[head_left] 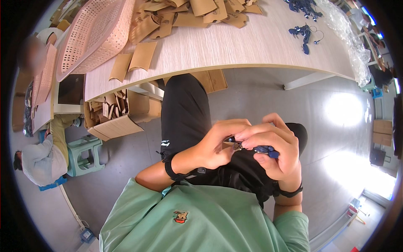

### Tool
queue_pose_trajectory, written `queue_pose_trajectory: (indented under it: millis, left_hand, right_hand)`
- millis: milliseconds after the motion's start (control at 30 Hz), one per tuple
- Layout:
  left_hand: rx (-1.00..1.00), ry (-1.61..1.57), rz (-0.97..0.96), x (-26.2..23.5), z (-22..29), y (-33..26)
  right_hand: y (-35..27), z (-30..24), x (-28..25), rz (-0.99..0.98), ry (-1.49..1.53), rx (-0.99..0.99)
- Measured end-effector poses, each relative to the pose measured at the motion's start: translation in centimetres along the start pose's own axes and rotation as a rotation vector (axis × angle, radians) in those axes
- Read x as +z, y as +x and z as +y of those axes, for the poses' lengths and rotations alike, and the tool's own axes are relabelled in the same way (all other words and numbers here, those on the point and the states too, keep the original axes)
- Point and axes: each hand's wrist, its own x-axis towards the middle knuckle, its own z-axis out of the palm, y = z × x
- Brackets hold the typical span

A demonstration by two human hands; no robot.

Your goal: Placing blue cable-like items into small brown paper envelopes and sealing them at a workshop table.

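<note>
Above my lap, my two hands meet around a small dark blue bundle of earphones (pixel 264 149). My right hand (pixel 279 143) is closed around the coiled cord, with a blue end showing by the thumb. My left hand (pixel 216 140) is closed too, its thumb and fingers pinching a small dark part of the same bundle; the exact part is partly hidden by the fingers. More dark blue earphones (pixel 305 33) lie on the table's right side, some with their cords looped out.
Brown pillow-shaped cartons (pixel 180 19) are heaped on the wood-grain table (pixel 235 50) ahead, beside a pink perforated basket (pixel 94 35). Clear plastic wrap (pixel 346 38) hangs at its right edge. Under the table stands a cardboard box (pixel 119 126) of cartons. A green stool (pixel 84 155) and a seated person are left.
</note>
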Motion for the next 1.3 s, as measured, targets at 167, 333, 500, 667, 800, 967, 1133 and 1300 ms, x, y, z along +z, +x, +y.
queue_pose_trajectory:
  millis: [167, 333, 500, 667, 800, 967, 1133, 1300]
  left_hand:
    - [-0.077, 0.115, 0.047, 0.8, 1.7, 0.5]
    - [-0.095, 0.171, 0.016, 0.8, 2.4, 0.3]
    - [-0.108, 0.122, 0.034, 1.6, 2.2, 0.2]
    - [-0.082, 0.081, -0.047, 1.8, 2.3, 0.3]
    - [-0.101, 0.083, -0.058, 2.0, 2.3, 0.2]
    - [-0.09, 0.097, -0.041, 2.0, 2.5, 0.2]
    - [-0.186, 0.073, -0.054, 1.8, 2.9, 0.3]
    - [-0.225, 0.083, 0.003, 1.9, 2.6, -0.1]
  right_hand:
    - [-0.7, 0.6, -0.7, 0.062, 0.085, -0.027]
    - [-1.1, 0.3, -0.7, 0.14, 0.132, -0.046]
    - [-1.0, 0.2, -0.3, 0.26, 0.203, -0.043]
    - [-1.4, -0.8, -0.5, 0.341, 0.416, 0.059]
    - [-1.4, -0.9, -0.5, 0.356, 0.385, 0.056]
    - [-1.3, -0.7, -0.4, 0.153, 0.343, 0.024]
    - [-1.3, -0.6, 0.2, 0.062, 0.28, 0.036]
    - [-1.7, -0.5, 0.7, 0.006, 0.185, 0.089]
